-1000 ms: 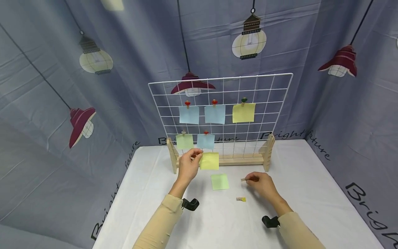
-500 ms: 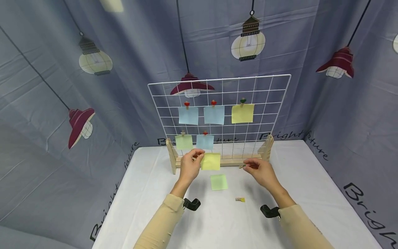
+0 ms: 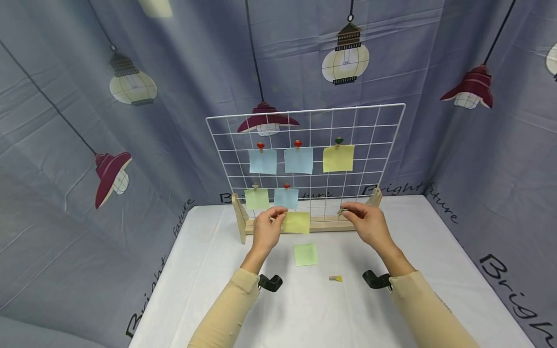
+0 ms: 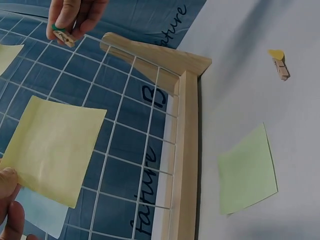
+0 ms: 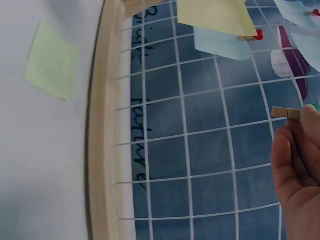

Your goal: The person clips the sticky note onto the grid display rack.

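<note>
My left hand (image 3: 267, 229) pinches a yellow sticky note (image 4: 57, 150) by its edge, in front of the white wire grid (image 3: 365, 166). In the left wrist view the note overlaps a blue note (image 4: 42, 212) clipped behind it. My right hand (image 3: 370, 224) pinches a small wooden clothespin (image 5: 286, 113) with a green decoration, to the right of the yellow note and close to the grid. On the table lie a green sticky note (image 3: 305, 254) and another clothespin (image 3: 335, 278) with a yellow heart.
The grid stands in a wooden base (image 3: 324, 226) at the table's back. Clothespins hold blue, yellow and green notes on it, among them a yellow note (image 3: 338, 158) and a green note (image 3: 256, 198). A patterned curtain (image 3: 174, 121) hangs behind the white table (image 3: 209, 251).
My right hand has risen from near the tabletop toward the grid, carrying the green-decorated clothespin. The left hand and its yellow note have shifted slightly to the right.
</note>
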`<state>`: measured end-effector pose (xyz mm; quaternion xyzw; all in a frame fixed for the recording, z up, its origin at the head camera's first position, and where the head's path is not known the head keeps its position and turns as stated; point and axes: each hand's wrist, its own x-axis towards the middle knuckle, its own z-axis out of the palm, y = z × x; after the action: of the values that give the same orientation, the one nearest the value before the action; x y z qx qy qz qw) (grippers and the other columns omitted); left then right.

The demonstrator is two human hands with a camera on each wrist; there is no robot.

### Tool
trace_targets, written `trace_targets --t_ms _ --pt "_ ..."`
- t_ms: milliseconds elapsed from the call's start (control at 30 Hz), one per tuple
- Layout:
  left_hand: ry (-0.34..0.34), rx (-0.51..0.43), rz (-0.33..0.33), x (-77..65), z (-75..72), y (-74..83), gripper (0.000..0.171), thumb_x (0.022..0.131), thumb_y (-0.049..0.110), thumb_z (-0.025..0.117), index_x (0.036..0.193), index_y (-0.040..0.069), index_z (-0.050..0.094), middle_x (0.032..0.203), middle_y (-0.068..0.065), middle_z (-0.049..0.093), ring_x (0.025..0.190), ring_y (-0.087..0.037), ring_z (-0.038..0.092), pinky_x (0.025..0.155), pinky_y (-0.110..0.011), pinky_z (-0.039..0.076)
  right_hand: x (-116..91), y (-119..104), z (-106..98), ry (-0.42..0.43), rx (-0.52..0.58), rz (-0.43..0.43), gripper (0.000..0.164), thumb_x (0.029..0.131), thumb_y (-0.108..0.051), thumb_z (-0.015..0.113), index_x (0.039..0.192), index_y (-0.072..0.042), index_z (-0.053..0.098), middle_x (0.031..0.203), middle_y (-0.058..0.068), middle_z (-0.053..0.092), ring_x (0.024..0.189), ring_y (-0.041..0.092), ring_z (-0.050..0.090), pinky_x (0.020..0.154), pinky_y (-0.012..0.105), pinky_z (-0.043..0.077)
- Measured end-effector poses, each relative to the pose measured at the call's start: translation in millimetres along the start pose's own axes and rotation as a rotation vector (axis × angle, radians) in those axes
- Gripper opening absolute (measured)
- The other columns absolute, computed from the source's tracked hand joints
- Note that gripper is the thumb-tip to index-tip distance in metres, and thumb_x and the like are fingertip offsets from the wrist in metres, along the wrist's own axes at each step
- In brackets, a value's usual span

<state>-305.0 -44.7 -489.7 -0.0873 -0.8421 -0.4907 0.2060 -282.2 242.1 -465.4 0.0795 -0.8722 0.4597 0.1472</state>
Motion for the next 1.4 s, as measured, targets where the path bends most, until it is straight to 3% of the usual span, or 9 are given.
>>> trace_targets --t_ms 200,400,833,1133,1400 --pt "0.029 -0.002 0.005 6.4 2.5 1.2 0.008 0.094 0.015 0.076 0.101 0.016 0.079 0.093 0.003 0.08 0.087 -0.015 0.069 0.071 -0.027 0.046 8 -6 -2 0.012 -0.024 0.006 0.028 0.102 -0.019 0.066 0.128 -0.012 0.073 0.121 0.013 0.076 0.103 0.03 0.071 0.074 0.021 0.052" --pt "0.047 -0.001 -0.006 12.7 6.7 4.4 0.006 0.095 0.017 0.075 0.1 0.016 0.079 0.091 0.002 0.079 0.086 -0.015 0.07 0.071 -0.028 0.045 16 -15 -4 0.024 -0.009 -0.007 0.029 0.103 -0.022 0.065 0.129 -0.012 0.073 0.114 0.014 0.077 0.093 0.024 0.067 0.068 0.025 0.048" --pt "0.039 -0.04 -0.031 23.1 23.2 9.0 0.007 0.094 0.02 0.076 0.098 0.017 0.08 0.096 0.002 0.079 0.087 -0.016 0.064 0.075 -0.028 0.048 27 -25 5 0.021 0.03 -0.026 0.028 0.102 -0.018 0.066 0.128 -0.011 0.073 0.12 0.014 0.076 0.101 0.029 0.071 0.075 0.022 0.052" --pt "0.052 -0.052 -0.03 22.6 29.5 14.1 0.006 0.094 0.017 0.076 0.097 0.015 0.081 0.093 0.001 0.079 0.083 -0.015 0.066 0.074 -0.026 0.048 32 -29 13 0.013 0.069 -0.022 0.027 0.1 -0.016 0.068 0.126 -0.008 0.074 0.128 0.016 0.07 0.109 0.036 0.071 0.091 0.05 0.059" --pt "0.041 -0.038 -0.034 29.1 40.1 21.4 0.01 0.095 0.015 0.073 0.102 0.011 0.081 0.095 0.002 0.079 0.084 -0.015 0.064 0.074 -0.026 0.047 35 -33 15 0.022 0.076 -0.013 0.026 0.101 -0.016 0.067 0.125 -0.01 0.075 0.125 0.013 0.071 0.108 0.034 0.07 0.088 0.048 0.058"
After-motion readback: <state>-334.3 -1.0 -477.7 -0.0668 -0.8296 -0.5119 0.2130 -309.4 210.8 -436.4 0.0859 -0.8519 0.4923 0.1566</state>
